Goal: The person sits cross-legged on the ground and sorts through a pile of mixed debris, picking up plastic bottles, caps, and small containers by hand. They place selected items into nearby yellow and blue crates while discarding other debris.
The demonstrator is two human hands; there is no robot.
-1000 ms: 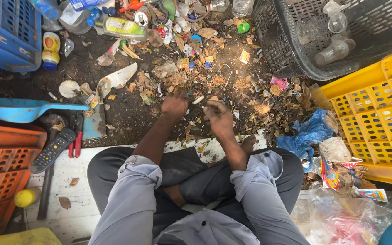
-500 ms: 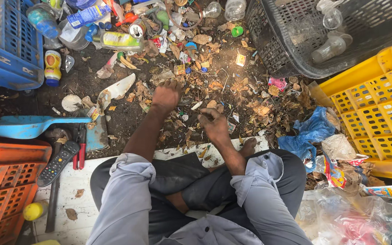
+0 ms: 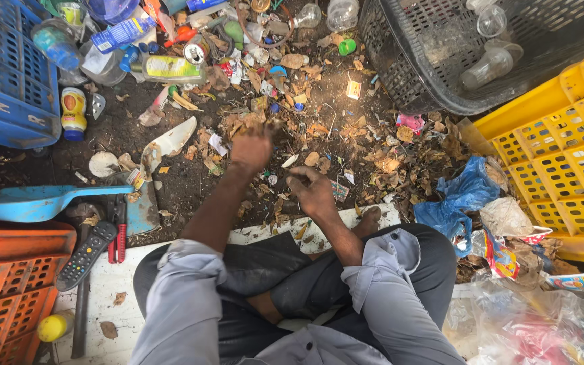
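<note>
I sit cross-legged on a white board (image 3: 130, 284) over dark soil strewn with dry leaves (image 3: 373, 159) and scraps. My left hand (image 3: 251, 147) reaches forward into the litter, fingers curled down on leaves and debris near a white shard (image 3: 167, 143). My right hand (image 3: 312, 190) is closer to me, fingers bent over small scraps on the ground. Whether either hand holds anything is hidden by the backs of the hands.
Blue crate (image 3: 8, 81) at far left, orange crate (image 3: 8, 290) near left, black basket (image 3: 441, 54) and yellow crate (image 3: 555, 155) at right. Blue scoop (image 3: 28, 201), remote control (image 3: 86, 255), red-handled pliers (image 3: 117, 233), bottles (image 3: 74, 111), blue plastic bag (image 3: 454, 199) lie around.
My left hand has stretched farther forward into the leaves. My right hand has drawn slightly back toward me. The view has shifted down a little.
</note>
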